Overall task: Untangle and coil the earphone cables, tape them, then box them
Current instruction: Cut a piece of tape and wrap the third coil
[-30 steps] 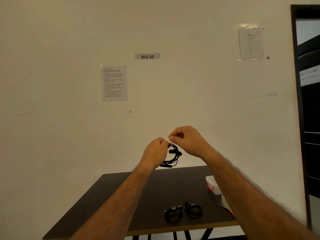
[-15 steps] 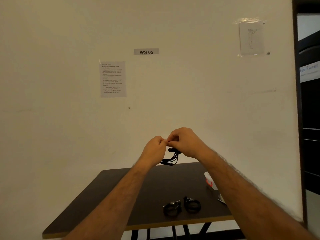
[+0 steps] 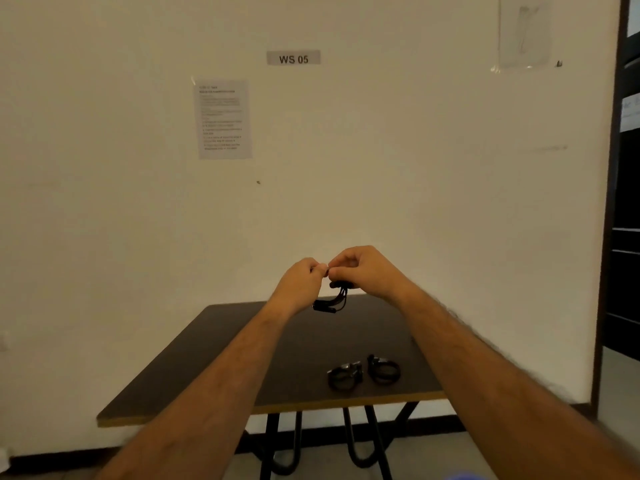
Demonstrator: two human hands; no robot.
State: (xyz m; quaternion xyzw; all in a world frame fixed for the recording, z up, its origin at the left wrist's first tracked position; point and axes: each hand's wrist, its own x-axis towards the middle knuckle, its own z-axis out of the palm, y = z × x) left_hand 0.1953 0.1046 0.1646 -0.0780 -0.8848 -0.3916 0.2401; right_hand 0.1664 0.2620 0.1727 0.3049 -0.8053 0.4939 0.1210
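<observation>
Above the far half of the dark table (image 3: pixel 214 372), my left hand (image 3: pixel 300 285) and my right hand (image 3: pixel 363 271) are raised with their fingertips meeting. Both pinch the top of a black coiled earphone cable (image 3: pixel 334 299) that hangs just below them. Its loops are squeezed narrow, and a small black inline piece points left at the bottom. Whether tape is on it I cannot tell. Two more coiled black earphones lie side by side near the table's front edge, one to the left (image 3: pixel 343 375) and one to the right (image 3: pixel 383 368).
The table stands against a pale wall with a "WS 05" label (image 3: pixel 293 58) and a printed sheet (image 3: pixel 223 118). My right forearm hides the table's right side. A dark doorway (image 3: pixel 625 202) is at the far right. Black metal legs show under the table.
The held coil has been squeezed from an open loop into a narrow bundle, and my hands have closed together. The view has dipped, so the white box at the right is hidden behind my forearm.
</observation>
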